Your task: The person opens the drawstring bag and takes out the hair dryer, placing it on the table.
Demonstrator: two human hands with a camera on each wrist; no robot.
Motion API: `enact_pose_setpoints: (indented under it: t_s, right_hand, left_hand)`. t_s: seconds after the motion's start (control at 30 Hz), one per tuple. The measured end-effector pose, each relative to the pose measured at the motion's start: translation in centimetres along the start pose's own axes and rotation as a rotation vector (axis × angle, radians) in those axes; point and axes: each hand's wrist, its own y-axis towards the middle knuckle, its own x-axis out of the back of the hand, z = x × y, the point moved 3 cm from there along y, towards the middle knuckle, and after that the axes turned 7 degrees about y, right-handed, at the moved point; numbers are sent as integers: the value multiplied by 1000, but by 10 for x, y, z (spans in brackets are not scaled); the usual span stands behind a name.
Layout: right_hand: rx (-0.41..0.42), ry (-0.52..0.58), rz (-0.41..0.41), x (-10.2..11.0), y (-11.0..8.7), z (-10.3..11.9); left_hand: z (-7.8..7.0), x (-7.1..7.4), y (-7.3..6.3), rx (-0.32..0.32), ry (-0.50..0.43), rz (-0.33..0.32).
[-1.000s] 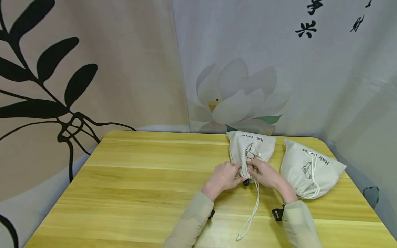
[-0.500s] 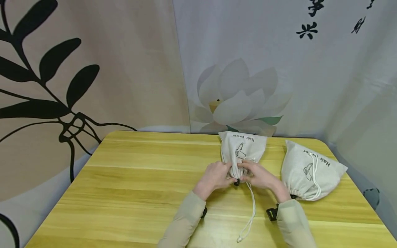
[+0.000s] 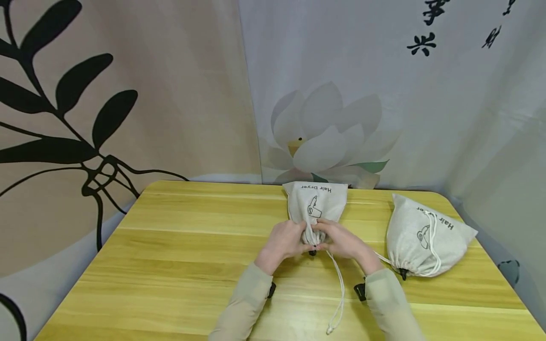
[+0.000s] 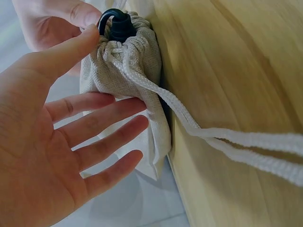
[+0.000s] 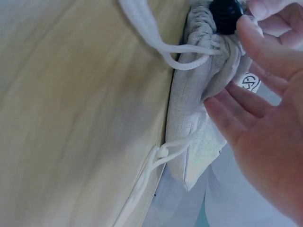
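A grey-white cloth drawstring bag [image 3: 320, 201] printed "Hair Dryer" lies near the far edge of the table, gathered mouth towards me. My left hand [image 3: 283, 239] holds the mouth from the left, thumb at the rim and fingers along the cloth. From the other side my right hand [image 3: 341, 241] grips it the same way, with both thumbs close together. A looped black cord end with a ribbed sleeve [image 4: 122, 27] pokes out of the mouth in the left wrist view. White drawstrings [image 5: 184, 51] hang from the bag; one trails towards me over the table. The bag's contents are hidden.
A second drawstring bag [image 3: 431, 241] with the same print lies at the right, its white string across its front and a black piece [image 3: 403, 273] at its mouth. Both lie on a wooden table [image 3: 170, 265]. A printed curtain [image 3: 192, 94] hangs right behind the table.
Both hands and the bag between them have shifted left along the table, away from the second bag. The trailing string's far end has stayed nearly in place.
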Motion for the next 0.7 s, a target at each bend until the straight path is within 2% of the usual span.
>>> enact_pose_setpoints:
  t_s: [0.27, 0.4, 0.57, 0.7]
  right_hand:
    - [0, -25, 23, -7, 11, 6]
    - [31, -36, 26, -9, 16, 11]
    - [101, -105, 13, -12, 22, 15]
    - [118, -167, -9, -13, 22, 18]
  left_hand:
    - [10, 2, -5, 36, -8, 2]
    - [13, 2, -6, 48, 2, 8]
    - [16, 1, -8, 68, 32, 34]
    - [19, 1, -8, 72, 1, 39]
